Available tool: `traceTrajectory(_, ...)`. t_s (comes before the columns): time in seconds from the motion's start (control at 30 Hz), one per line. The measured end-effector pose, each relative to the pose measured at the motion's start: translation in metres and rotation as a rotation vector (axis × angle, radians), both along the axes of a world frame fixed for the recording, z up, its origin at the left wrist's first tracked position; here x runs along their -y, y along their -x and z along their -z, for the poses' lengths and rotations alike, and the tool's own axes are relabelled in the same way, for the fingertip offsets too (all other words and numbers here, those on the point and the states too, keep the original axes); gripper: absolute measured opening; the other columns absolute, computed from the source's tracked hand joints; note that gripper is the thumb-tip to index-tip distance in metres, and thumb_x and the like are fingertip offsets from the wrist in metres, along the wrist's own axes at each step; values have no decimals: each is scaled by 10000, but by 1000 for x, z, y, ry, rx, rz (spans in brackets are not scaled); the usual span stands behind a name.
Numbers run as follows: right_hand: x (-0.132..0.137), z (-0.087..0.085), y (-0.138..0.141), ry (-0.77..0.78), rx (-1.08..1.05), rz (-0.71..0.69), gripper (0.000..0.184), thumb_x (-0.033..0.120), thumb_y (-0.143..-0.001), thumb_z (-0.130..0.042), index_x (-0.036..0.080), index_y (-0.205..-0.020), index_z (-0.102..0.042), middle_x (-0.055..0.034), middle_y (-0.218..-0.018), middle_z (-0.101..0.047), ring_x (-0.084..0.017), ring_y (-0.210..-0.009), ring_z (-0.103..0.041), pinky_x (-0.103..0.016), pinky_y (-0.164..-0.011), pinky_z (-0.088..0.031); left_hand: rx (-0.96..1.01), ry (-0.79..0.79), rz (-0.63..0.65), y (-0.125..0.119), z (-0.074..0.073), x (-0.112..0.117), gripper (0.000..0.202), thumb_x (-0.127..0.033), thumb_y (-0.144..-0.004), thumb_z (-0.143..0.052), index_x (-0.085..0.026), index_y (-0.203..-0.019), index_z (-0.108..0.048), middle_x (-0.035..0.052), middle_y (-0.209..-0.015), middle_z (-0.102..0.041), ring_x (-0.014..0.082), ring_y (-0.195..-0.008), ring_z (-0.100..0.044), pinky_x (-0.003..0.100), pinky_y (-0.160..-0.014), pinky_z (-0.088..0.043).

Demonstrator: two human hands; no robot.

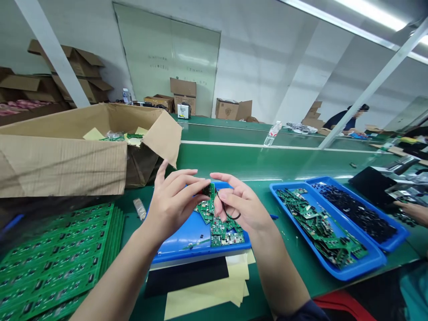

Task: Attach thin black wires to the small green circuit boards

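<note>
My left hand (177, 200) pinches the edge of a small green circuit board (212, 191) between thumb and fingers, above a blue tray (174, 234). Opposite it, my right hand (242, 203) has its fingers curled around a thin black looped handle (234, 217); the rest of that tool is hidden. Beneath both hands, several small green circuit boards (219, 229) lie in the right part of the tray. A thin board strip (197, 244) and tiny dark bits are near its front edge.
Large green board panels (63, 254) are stacked at left, before a big cardboard box (63, 165). At right stand a blue tray of boards (321, 227) and another of small black parts (357, 214). A co-worker's hand (414, 211) shows at far right. Yellowish paper sheets (207, 294) lie in front.
</note>
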State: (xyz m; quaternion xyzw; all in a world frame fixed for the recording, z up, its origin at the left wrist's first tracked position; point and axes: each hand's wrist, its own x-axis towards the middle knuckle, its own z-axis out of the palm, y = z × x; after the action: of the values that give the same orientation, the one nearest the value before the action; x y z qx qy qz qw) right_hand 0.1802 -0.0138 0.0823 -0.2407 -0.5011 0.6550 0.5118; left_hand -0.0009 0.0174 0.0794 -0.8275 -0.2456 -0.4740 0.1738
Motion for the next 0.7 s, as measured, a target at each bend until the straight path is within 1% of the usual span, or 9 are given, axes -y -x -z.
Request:
traceTrajectory(0.1, -4, 5, 5, 59, -70, -36, 317, 253, -761, -644, 161, -1041, -527, 46, -565, -651, -65, -423, -564, -197, -497, -478, 43, -12, -40, -2, 3, -1, 244, -233, -805, -623, -265, -1046, -594, -1, -849, -688, 193, -948, -633, 523, -1076, -247)
traceTrajectory(0.2, -10, 9, 8, 139, -110, -69, 258, 277, -708, -704, 157, -889, -565, 34, -579, -668, -63, -396, -568, -198, -492, -504, 78, -27, -75, -3, 5, -1, 250, -208, -792, -638, -254, -1034, -595, 5, -833, -682, 199, -929, -635, 548, -1066, -245)
traceTrajectory(0.33, -15, 14, 8, 179, -129, -40, 237, 287, -664, -754, 146, -749, -584, 24, -573, -675, -63, -398, -582, -191, -500, -519, 61, -54, -82, -3, 6, -2, 253, -190, -797, -626, -281, -1031, -604, 6, -867, -678, 197, -920, -635, 563, -1055, -249)
traceTrajectory(0.47, -17, 16, 8, 197, -124, -19, 251, 308, -637, -780, 140, -701, -604, 1, -598, -692, -64, -420, -597, -182, -498, -514, 59, -32, -81, -3, 7, -3, 243, -194, -809, -606, -292, -1031, -614, 12, -885, -673, 197, -922, -629, 565, -1051, -255)
traceTrajectory(0.57, -17, 18, 12, 187, -110, -26, 268, 327, -610, -796, 135, -691, -627, 3, -565, -678, -70, -424, -595, -180, -475, -503, 81, 2, -78, -2, 6, -3, 229, -212, -831, -577, -286, -1044, -615, 22, -892, -666, 190, -913, -625, 550, -1043, -278)
traceTrajectory(0.7, -16, 18, 15, 135, -93, -53, 248, 343, -649, -767, 141, -737, -653, 18, -538, -655, -81, -424, -590, -219, -508, -516, 77, -5, -103, 3, 2, -3, 220, -209, -822, -591, -278, -1028, -620, 31, -914, -662, 196, -911, -621, 564, -1038, -275)
